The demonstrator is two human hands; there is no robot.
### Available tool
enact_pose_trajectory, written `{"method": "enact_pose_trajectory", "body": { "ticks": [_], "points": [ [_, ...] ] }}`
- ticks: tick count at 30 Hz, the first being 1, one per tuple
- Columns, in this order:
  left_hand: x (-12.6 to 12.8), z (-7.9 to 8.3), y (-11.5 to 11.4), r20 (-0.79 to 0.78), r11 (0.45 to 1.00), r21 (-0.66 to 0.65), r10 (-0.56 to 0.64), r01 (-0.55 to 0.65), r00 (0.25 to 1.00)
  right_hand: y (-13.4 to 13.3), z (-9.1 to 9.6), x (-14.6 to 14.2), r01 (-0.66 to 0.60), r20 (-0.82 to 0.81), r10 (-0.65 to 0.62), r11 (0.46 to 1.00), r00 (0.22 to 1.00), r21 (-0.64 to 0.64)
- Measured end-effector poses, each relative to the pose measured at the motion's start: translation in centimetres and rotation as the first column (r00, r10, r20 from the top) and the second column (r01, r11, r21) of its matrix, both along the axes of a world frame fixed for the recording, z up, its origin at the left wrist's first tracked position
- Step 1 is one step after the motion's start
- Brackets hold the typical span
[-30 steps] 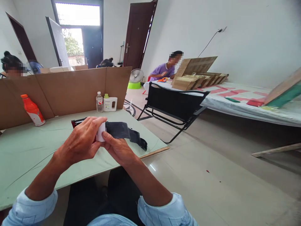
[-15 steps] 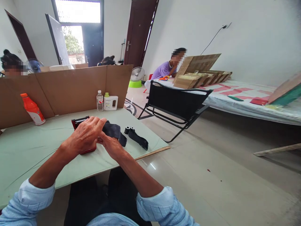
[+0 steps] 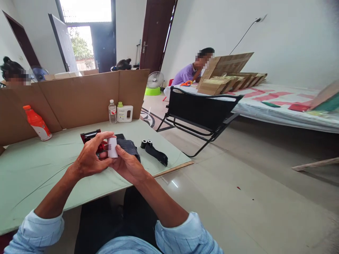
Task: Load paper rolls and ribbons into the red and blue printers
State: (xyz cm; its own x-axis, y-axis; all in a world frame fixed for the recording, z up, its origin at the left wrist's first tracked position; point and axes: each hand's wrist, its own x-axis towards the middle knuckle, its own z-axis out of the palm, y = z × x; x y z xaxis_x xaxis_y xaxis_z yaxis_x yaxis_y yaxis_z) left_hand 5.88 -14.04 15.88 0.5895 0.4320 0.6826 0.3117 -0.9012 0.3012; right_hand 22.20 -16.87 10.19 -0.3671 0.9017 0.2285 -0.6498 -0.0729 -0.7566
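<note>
Ann: What could be going wrong?

Ben: The white roll (image 3: 112,148) could be slipping and falling onto the table (image 3: 39,165), as only the right hand (image 3: 131,167) is surely gripping it

Ann: How are the hands holding?

Ben: Above the table, the right hand is pinching the roll, its thumb pressing the side. The left hand (image 3: 90,155) is curving around it, half open; I can't tell if it's touching

Ann: What is lying on the table?

Ben: A black bundle (image 3: 129,148) and a red tool (image 3: 86,137)

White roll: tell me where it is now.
In the head view, left of centre, the white roll is between the left hand and right hand, above the table.
</note>
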Motion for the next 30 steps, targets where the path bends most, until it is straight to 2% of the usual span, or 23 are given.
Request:
{"method": "enact_pose_trajectory", "body": {
  "ticks": [3, 8, 13, 18, 21, 25, 30],
  "points": [
    [0.1, 0.0, -0.7, 0.042, 1.000, -0.010, -0.010, 0.010, 0.999, -0.5, 0.1, 0.0, -0.014, -0.024, 0.014, 1.000, 1.000, 0.011],
    [0.2, 1.1, -1.7, -0.082, 0.996, 0.083, 0.017, -0.010, 0.996, -1.1, 0.1, 0.1, -0.013, -0.024, 0.014, 0.999, 1.000, 0.032],
    [0.5, 1.8, -2.0, -0.212, 0.981, 0.193, 0.046, -0.005, 0.976, -1.1, -0.5, -0.1, 0.063, -0.024, -0.063, 0.998, 0.998, 0.018],
    [0.9, 1.2, -1.6, -0.271, 0.968, 0.249, 0.075, -0.005, 0.960, -0.9, -1.4, -0.5, 0.177, -0.074, -0.181, 0.983, 0.981, -0.057],
    [1.0, 0.4, -1.3, -0.224, 0.983, 0.183, 0.065, -0.023, 0.972, -0.9, -1.5, -0.5, 0.170, -0.094, -0.176, 0.983, 0.980, -0.067],
    [0.9, -0.5, -0.9, -0.035, 0.998, -0.029, 0.048, -0.049, 0.998, -1.5, -0.7, -0.1, 0.080, -0.115, -0.085, 0.996, 0.990, -0.051],
    [0.7, -0.5, -0.7, 0.028, 0.989, -0.146, 0.025, -0.020, 0.999, -2.3, 0.0, 0.0, 0.051, -0.158, -0.059, 0.997, 0.986, -0.057]
  ]
}}
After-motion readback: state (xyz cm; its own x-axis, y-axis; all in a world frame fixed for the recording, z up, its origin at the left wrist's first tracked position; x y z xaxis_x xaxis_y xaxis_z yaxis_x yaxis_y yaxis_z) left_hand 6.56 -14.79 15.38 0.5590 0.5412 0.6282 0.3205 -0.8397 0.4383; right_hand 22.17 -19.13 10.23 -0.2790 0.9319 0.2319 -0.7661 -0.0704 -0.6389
